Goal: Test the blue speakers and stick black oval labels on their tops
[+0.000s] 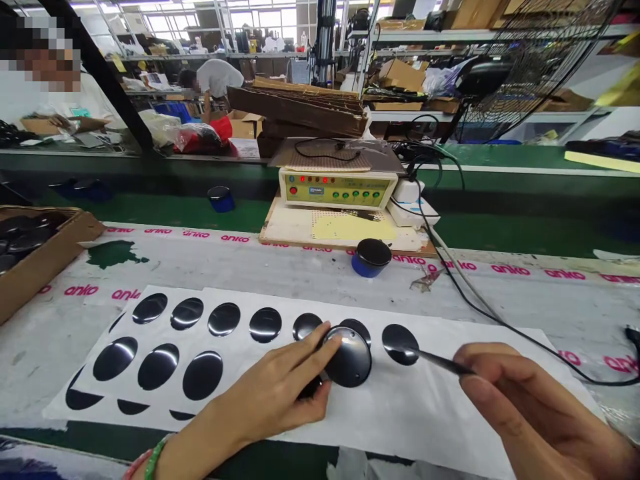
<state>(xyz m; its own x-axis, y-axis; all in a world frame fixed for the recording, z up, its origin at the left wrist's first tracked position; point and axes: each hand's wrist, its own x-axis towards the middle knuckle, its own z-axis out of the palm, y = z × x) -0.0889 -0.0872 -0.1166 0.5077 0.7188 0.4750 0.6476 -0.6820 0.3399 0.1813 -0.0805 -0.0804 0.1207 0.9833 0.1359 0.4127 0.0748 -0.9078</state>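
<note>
My left hand (280, 383) grips a round, glossy black cap (350, 360) with small holes near its edge, fingers on top and thumb below. The cap is held over a white backing sheet (400, 413) and partly covers a black disc on it. Between thumb and fingers, my right hand (535, 407) pinches slim dark tweezers (443, 362). Their tip touches or lies just over a black round sticker (395, 343) at the right end of the upper row. More black round stickers (203, 375) fill the left part of the sheet.
A blue-sided black round part (371, 257) stands behind the sheet, and a similar one (221, 199) is farther back. A control box (337, 190) with lit buttons sits on a wooden board. Cables (470, 293) run along the right. A cardboard box (45, 257) holds black parts.
</note>
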